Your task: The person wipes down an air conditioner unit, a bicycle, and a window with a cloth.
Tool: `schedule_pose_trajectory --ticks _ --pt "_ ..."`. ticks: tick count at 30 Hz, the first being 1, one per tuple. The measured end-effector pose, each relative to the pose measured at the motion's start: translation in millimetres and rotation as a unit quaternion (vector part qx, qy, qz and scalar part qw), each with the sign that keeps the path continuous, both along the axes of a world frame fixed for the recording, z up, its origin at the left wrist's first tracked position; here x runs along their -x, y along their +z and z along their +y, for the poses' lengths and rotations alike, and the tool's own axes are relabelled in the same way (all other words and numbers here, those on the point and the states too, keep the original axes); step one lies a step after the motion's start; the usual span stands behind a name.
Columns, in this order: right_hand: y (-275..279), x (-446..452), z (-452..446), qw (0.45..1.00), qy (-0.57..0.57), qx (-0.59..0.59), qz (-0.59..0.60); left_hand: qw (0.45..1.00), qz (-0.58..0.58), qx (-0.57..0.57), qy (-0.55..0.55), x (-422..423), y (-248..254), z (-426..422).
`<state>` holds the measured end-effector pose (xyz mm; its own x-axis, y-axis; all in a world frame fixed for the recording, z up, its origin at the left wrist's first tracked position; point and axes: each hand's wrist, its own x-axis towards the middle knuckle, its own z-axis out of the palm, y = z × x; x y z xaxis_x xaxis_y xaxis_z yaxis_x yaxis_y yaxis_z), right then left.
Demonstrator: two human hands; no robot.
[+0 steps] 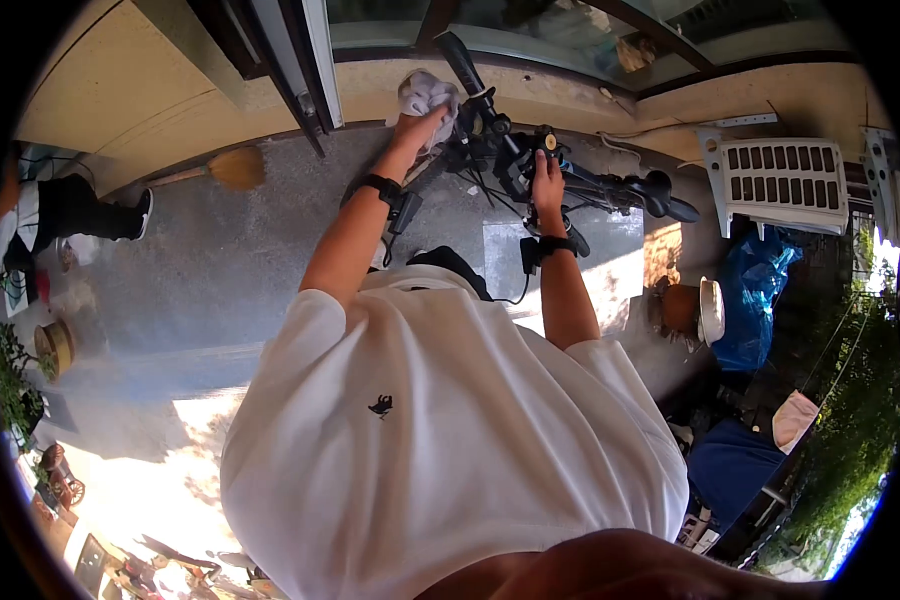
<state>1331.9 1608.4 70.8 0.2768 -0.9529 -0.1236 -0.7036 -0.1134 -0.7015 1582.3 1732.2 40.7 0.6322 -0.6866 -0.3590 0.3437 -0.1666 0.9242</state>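
Observation:
A dark bicycle (605, 185) stands in front of me by the wall, its saddle (655, 193) off to the right. The black handlebar (480, 98) slants across the view, one grip pointing up toward the window. My left hand (423, 128) is closed on a crumpled whitish cloth (426, 92) beside the front of the bicycle. Around the handlebar's middle part, my right hand (547, 188) is closed with its thumb up, just below a small round yellowish part (550, 142). The fingers' undersides are hidden there. Both wrists wear black straps with small devices.
A broom (232, 170) lies on the concrete floor at left, near another person's leg (90, 208). At right are a white outdoor unit (785, 168), a blue plastic bag (755, 300) and a pot with a white basin (710, 310). The wall and window ledge (570, 80) border the bicycle.

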Motion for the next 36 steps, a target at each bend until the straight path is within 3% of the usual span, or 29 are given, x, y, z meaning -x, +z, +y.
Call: schedule_pose_trajectory --ticks 1,2,4,5,8,9,10,13,16,18,20,24,26,29,30,32,34,35,36 --pt "-7 5 -2 1.0 0.009 0.029 -0.002 0.991 -0.119 -0.052 0.003 -10 -21 -1" --pt "-16 9 -7 1.0 0.007 0.015 -0.009 0.992 -0.118 -0.048 0.014 -20 -23 9" --pt "-11 13 0 0.999 -0.007 0.05 0.009 0.958 -0.258 -0.122 0.041 -27 -18 32" --pt "-11 14 1 0.999 -0.01 0.05 0.009 0.984 -0.151 -0.1 0.01 -36 -11 41" --pt "-21 17 -2 0.997 -0.017 0.068 0.016 0.99 -0.133 -0.003 0.049 -41 -18 34" --pt "-20 19 -1 0.997 -0.011 0.073 0.016 0.993 -0.049 0.068 0.08 -29 11 30" --pt "-19 16 -2 0.997 -0.006 0.081 0.013 0.993 -0.053 0.069 0.076 -27 16 21" --pt "-28 17 -6 0.995 -0.028 0.086 0.037 0.961 0.144 0.206 0.113 -17 12 -1" --pt "-31 16 -7 0.991 -0.03 0.115 0.064 0.938 0.238 0.212 0.134 2 -1 -3" --pt "-31 19 -11 0.995 -0.008 0.073 0.068 0.937 0.248 0.203 0.14 4 -26 4" --pt "-33 20 -10 0.991 -0.02 0.084 0.107 0.946 0.276 0.129 0.109 1 -35 16" --pt "-47 24 -14 0.989 -0.017 0.125 0.082 0.966 0.24 0.077 0.051 -11 -57 35" --pt "-56 28 -18 0.981 0.007 0.166 0.104 0.97 0.226 0.076 0.053 -14 -57 27" --pt "-63 33 -15 0.98 0.005 0.173 0.102 0.916 0.352 0.192 0.008 -3 -4 17" --pt "-64 30 -21 0.983 0.0 0.155 0.096 0.941 0.27 0.203 0.015 8 9 13" --pt "-64 29 -21 0.987 -0.015 0.135 0.081 0.963 0.219 0.135 0.075 21 44 23" --pt "-58 31 -21 0.992 -0.02 0.086 0.092 0.973 0.184 0.134 0.021 20 52 37" --pt "-71 33 -24 0.986 -0.007 0.138 0.09 0.988 0.109 0.106 0.0 18 59 45" --pt "-66 30 -22 0.99 -0.021 0.114 0.084 0.996 0.035 0.074 -0.021 16 62 54"
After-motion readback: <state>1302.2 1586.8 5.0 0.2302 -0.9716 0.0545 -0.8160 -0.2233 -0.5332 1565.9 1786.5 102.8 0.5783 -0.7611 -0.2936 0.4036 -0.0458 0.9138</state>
